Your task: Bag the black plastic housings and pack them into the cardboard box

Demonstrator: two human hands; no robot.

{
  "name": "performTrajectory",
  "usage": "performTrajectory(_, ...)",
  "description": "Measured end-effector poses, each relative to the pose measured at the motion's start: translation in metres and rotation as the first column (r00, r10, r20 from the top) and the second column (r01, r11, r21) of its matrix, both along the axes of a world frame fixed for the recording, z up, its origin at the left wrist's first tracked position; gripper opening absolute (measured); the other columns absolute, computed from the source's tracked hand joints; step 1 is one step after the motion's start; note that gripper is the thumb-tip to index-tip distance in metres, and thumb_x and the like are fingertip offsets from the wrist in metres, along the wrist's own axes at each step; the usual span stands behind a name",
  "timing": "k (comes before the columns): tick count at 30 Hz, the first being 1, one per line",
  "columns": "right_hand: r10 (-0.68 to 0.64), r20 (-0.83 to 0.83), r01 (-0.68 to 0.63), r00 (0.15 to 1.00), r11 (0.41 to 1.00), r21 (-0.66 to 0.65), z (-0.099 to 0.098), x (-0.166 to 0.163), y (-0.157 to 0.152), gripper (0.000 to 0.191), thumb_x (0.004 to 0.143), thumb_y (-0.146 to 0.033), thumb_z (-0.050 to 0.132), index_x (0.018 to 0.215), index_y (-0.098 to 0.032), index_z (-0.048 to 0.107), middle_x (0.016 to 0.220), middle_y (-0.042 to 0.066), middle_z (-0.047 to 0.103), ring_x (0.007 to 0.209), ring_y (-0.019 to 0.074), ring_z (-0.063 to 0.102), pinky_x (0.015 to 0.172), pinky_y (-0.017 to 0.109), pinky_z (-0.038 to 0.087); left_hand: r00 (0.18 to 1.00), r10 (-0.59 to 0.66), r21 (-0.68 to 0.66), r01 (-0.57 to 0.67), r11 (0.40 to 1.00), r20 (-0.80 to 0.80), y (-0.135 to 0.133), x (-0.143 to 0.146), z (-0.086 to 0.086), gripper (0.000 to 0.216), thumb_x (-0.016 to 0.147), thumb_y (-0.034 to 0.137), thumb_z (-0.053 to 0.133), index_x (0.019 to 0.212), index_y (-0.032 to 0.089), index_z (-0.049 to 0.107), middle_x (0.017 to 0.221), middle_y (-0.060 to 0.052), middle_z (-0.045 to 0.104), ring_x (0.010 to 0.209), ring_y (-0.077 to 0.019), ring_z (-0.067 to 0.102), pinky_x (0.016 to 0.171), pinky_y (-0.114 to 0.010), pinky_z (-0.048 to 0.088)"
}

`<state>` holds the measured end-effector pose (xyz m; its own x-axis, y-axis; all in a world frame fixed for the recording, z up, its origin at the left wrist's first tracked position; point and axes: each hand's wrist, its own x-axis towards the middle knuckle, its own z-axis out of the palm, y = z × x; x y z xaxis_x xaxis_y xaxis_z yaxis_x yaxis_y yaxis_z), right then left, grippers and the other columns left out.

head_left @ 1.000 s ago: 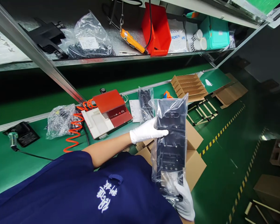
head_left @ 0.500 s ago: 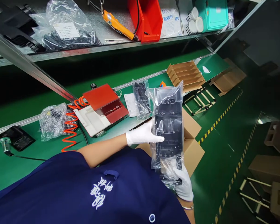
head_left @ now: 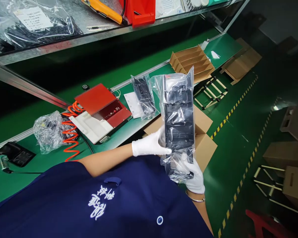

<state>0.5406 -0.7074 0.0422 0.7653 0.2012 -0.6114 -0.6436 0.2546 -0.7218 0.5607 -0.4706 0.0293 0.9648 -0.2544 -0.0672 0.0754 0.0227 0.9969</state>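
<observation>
A long black plastic part in a clear bag (head_left: pixel 179 122) is held up in front of my body. My left hand (head_left: pixel 151 144), in a white glove, grips its left edge, with the thumb across the front. At its lower end my white-gloved right hand (head_left: pixel 195 175) is closed on the bag and the part's right side. Behind the part stands an open cardboard box (head_left: pixel 205 148), mostly hidden. A similar bagged black part (head_left: pixel 144 96) lies on the green bench beside white paper sheets (head_left: pixel 132 104).
A red and white device (head_left: pixel 101 110) sits on the bench beside a coiled orange hose (head_left: pixel 71 132) and a bubble-wrapped item (head_left: pixel 48 130). A cardboard divider tray (head_left: pixel 192 62) lies farther along. Overhead, a shelf holds a red bin (head_left: pixel 142 15) and an orange electric screwdriver (head_left: pixel 104 11).
The bagged part has shifted upward and shows more of its length above my left hand. My right hand has risen with it. The view has tilted down, so less of the shelf shows.
</observation>
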Motion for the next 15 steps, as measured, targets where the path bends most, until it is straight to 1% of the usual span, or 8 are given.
performTrajectory(1,0.001,0.002,-0.001,1.000,1.000,0.002,0.001,0.001,0.001,0.035,0.061,-0.032,0.082,0.087,-0.017,0.065,0.077,0.000,0.068,0.063,0.0116,0.064,0.066,0.021,0.056,1.000,-0.009,0.038,0.010,0.999,-0.015,-0.003,-0.003,-0.003,0.095,0.072,0.041,0.083,0.154,0.017,0.041,0.120,-0.012,0.072,0.103,-0.0307,0.072,0.098,-0.045,0.058)
performTrajectory(3,-0.004,0.002,0.004,1.000,1.000,0.005,0.002,0.002,0.002,0.036,0.059,-0.032,0.083,0.085,-0.016,0.064,0.076,0.000,0.067,0.065,0.0125,0.064,0.067,0.023,0.057,0.999,-0.017,0.088,0.020,0.996,-0.039,-0.007,-0.005,-0.008,0.084,0.075,0.039,0.079,0.149,0.018,0.046,0.097,-0.005,0.074,0.079,-0.0237,0.071,0.082,-0.040,0.061)
performTrajectory(5,-0.010,0.019,0.011,1.000,1.000,-0.005,0.004,0.002,0.003,0.036,0.057,-0.032,0.084,0.081,-0.016,0.063,0.072,-0.001,0.064,0.062,0.0121,0.062,0.065,0.023,0.056,0.999,-0.019,0.096,0.022,0.995,-0.035,-0.009,-0.005,-0.011,0.076,0.077,0.040,0.077,0.144,0.020,0.049,0.091,-0.002,0.072,0.072,-0.0209,0.068,0.076,-0.038,0.061)
performTrajectory(7,0.023,0.063,-0.020,0.998,0.999,-0.049,0.004,0.001,0.001,0.038,0.060,-0.035,0.084,0.086,-0.016,0.064,0.075,0.000,0.066,0.066,0.0132,0.063,0.068,0.024,0.057,1.000,-0.003,0.070,0.003,0.998,0.001,-0.007,-0.001,-0.011,0.078,0.076,0.043,0.080,0.144,0.021,0.050,0.100,-0.005,0.073,0.086,-0.0251,0.070,0.086,-0.042,0.060)
performTrajectory(9,0.096,0.162,-0.064,0.982,0.979,-0.193,0.002,-0.001,-0.001,0.043,0.065,-0.041,0.082,0.097,-0.017,0.065,0.087,0.002,0.069,0.078,0.0157,0.067,0.076,0.026,0.058,0.999,0.044,-0.025,-0.043,0.999,0.030,-0.001,0.006,-0.009,0.087,0.075,0.052,0.081,0.148,0.021,0.048,0.114,-0.010,0.073,0.109,-0.0308,0.068,0.103,-0.047,0.054)
performTrajectory(11,0.160,0.270,-0.046,0.950,0.922,-0.385,-0.003,-0.005,-0.003,0.041,0.069,-0.044,0.082,0.096,-0.018,0.064,0.089,0.003,0.069,0.082,0.0155,0.066,0.079,0.026,0.057,0.993,0.111,-0.228,-0.100,0.969,0.034,0.007,0.015,-0.007,0.096,0.077,0.068,0.074,0.155,0.023,0.042,0.128,-0.014,0.069,0.125,-0.0322,0.062,0.113,-0.048,0.046)
performTrajectory(13,0.170,0.385,0.088,0.907,0.818,-0.568,-0.012,-0.009,-0.005,0.038,0.067,-0.042,0.085,0.087,-0.018,0.063,0.080,0.002,0.065,0.075,0.0148,0.062,0.076,0.025,0.056,0.983,0.181,-0.427,-0.153,0.891,0.025,0.015,0.023,-0.007,0.106,0.076,0.084,0.062,0.160,0.024,0.035,0.138,-0.015,0.064,0.130,-0.0317,0.060,0.115,-0.048,0.044)
performTrajectory(15,0.160,0.488,0.255,0.858,0.691,-0.676,-0.026,-0.014,-0.008,0.040,0.060,-0.039,0.091,0.083,-0.019,0.065,0.076,0.004,0.064,0.073,0.0169,0.061,0.078,0.028,0.055,0.965,0.263,-0.479,-0.221,0.850,0.022,0.022,0.026,-0.009,0.113,0.070,0.092,0.058,0.158,0.025,0.038,0.141,-0.016,0.062,0.132,-0.0330,0.058,0.115,-0.048,0.044)
